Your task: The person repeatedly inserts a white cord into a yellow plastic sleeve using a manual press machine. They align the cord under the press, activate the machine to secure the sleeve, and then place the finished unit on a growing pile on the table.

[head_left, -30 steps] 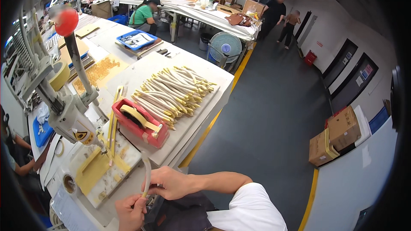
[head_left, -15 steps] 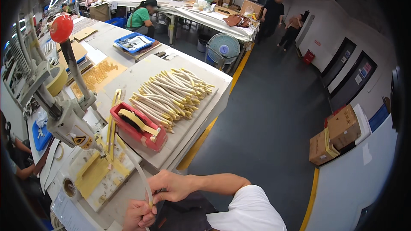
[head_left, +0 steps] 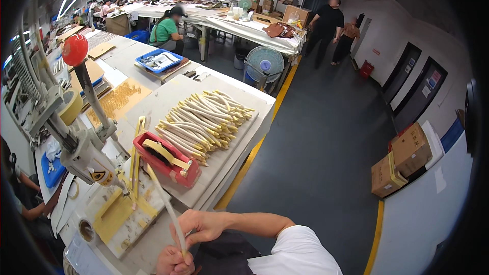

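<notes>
A pale flexible cord (head_left: 167,202) with a yellow-wrapped tip rises from my hands toward the bench. My left hand (head_left: 174,262) is closed round its lower end, at the bottom edge of the view. Just above, my right hand (head_left: 202,225) pinches the same cord, its fingertips close to the left hand. Beyond them sits a red tape dispenser (head_left: 191,174) with a roll of yellow tape. Behind it lies a pile of similar cords (head_left: 204,122) with yellow ends, spread on a grey board (head_left: 232,142).
At left stands a hand press (head_left: 91,155) with a red ball knob (head_left: 75,50), over a base plate (head_left: 104,244) patched with yellow tape. A blue tray (head_left: 159,60) lies farther back. A fan (head_left: 265,64) stands beside the bench. Two people (head_left: 326,28) are in the aisle.
Both hands have shifted slightly down and to the right with the cord, which still stays between them. The people in the aisle appear closer. The whole view has tilted a little.
</notes>
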The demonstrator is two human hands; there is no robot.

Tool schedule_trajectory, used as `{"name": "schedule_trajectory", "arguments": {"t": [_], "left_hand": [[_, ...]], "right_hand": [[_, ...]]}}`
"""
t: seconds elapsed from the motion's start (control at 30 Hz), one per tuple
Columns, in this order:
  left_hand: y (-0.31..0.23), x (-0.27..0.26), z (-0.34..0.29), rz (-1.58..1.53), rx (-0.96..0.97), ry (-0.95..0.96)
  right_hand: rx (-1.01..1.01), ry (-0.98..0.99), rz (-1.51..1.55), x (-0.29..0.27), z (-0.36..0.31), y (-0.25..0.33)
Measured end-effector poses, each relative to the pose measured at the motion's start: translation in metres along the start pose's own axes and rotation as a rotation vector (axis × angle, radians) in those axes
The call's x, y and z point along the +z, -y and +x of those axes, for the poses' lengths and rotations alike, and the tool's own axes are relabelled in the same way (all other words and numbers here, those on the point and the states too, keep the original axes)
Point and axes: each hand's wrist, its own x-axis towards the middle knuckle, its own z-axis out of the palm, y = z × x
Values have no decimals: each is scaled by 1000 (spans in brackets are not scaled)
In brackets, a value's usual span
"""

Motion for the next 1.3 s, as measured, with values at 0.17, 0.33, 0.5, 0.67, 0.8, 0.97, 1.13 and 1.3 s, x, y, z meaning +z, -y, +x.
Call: {"name": "schedule_trajectory", "arguments": {"t": [0.17,0.33,0.5,0.67,0.8,0.97,1.13,1.3], "left_hand": [[13,2,7,32,-20,-59],[-5,24,-3,201,89,-36],[-12,46,-10,753,316,-529],[-2,43,-2,1146,539,-667],[4,23,3,1549,727,-681],[2,30,2,1278,589,-686],[-19,62,-4,710,271,-521],[-19,49,-7,447,111,-364]], "right_hand": [[20,42,32,13,5,-2],[166,-153,-70,9,-5,-7],[295,-206,-121,11,-18,-2],[434,-271,151,26,-16,14],[403,-315,175,34,-20,-6],[441,-352,377,40,-10,2],[428,-187,553,31,-8,7],[374,-48,686,27,-12,7]]}}
